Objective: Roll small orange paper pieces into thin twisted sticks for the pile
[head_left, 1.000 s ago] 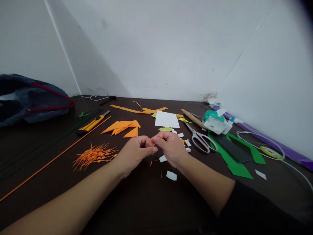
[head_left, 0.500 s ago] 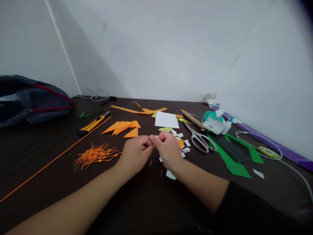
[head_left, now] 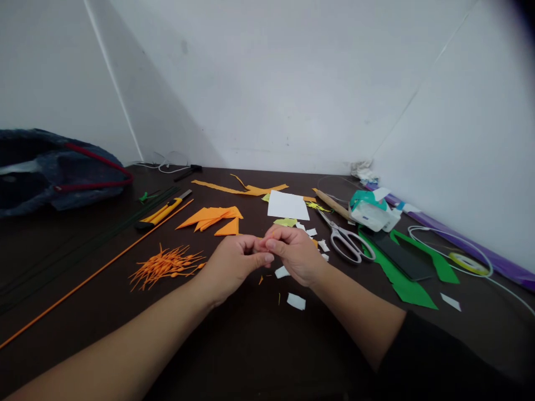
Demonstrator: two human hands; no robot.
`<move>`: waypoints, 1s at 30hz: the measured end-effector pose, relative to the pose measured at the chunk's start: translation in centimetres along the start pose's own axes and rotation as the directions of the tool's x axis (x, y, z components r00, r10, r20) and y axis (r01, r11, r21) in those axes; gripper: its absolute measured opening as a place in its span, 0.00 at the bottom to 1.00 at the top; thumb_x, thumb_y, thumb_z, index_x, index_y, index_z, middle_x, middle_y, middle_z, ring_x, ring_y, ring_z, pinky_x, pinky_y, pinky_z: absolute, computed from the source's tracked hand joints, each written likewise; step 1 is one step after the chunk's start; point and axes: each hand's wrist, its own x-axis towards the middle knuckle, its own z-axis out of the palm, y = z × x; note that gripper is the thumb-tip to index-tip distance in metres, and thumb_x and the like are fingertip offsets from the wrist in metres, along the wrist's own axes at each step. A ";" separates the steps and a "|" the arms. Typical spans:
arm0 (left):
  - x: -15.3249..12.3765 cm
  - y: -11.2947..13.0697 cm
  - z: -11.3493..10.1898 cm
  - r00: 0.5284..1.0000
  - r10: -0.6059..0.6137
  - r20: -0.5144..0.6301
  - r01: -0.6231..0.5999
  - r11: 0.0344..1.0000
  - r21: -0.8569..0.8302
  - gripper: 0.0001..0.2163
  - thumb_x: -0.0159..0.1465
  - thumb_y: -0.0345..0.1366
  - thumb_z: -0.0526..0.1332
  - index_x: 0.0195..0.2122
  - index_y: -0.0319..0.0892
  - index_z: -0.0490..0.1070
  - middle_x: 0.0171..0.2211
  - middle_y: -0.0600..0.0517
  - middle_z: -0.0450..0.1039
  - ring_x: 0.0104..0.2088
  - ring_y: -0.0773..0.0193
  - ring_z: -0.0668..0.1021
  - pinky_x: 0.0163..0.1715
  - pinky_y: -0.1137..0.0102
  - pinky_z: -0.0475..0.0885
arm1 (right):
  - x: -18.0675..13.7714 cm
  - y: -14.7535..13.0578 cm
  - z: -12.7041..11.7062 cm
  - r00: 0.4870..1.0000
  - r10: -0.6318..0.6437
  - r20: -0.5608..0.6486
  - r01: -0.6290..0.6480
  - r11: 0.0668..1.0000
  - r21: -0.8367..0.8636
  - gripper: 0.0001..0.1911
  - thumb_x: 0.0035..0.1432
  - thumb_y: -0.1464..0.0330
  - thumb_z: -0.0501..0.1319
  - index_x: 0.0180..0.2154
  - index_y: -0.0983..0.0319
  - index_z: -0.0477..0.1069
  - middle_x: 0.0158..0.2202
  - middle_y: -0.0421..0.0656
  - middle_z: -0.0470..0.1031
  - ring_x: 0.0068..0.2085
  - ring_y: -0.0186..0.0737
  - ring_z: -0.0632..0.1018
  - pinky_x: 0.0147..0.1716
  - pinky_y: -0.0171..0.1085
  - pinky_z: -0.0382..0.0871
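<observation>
My left hand [head_left: 236, 262] and my right hand [head_left: 295, 250] meet at the fingertips over the middle of the dark table. Both are closed in a pinch. Whatever lies between the fingers is too small and too covered to make out. Left of my left hand is a pile of thin orange twisted paper strands [head_left: 163, 267]. Beyond it lie folded orange paper triangles [head_left: 211, 216]. White paper scraps [head_left: 296, 301] are scattered around my right hand, and grey-handled scissors [head_left: 349, 242] rest to its right.
A yellow utility knife [head_left: 167, 210] and a long orange stick [head_left: 96, 272] lie at left, near a bag [head_left: 83, 178]. Behind my hands sits a white paper sheet [head_left: 288, 205]. At right are green paper [head_left: 412, 292], a black phone [head_left: 399, 256], a tissue pack [head_left: 370, 210] and a tape roll [head_left: 468, 264].
My hands have shifted slightly right and the fingers have changed their pinch, the left thumb now stretching under the right fingers. The view has turned slightly left.
</observation>
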 end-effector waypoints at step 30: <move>0.0 0.2 -0.5 1.000 0.017 0.009 -0.018 0.988 0.151 0.09 0.57 0.39 0.56 0.24 0.42 0.67 0.25 0.54 0.72 0.28 0.65 0.71 0.31 0.69 0.63 | 0.3 -0.4 -0.9 0.981 -0.117 -0.153 0.020 0.853 -0.521 0.08 0.47 0.63 0.63 0.22 0.59 0.69 0.23 0.39 0.69 0.28 0.35 0.69 0.29 0.38 0.62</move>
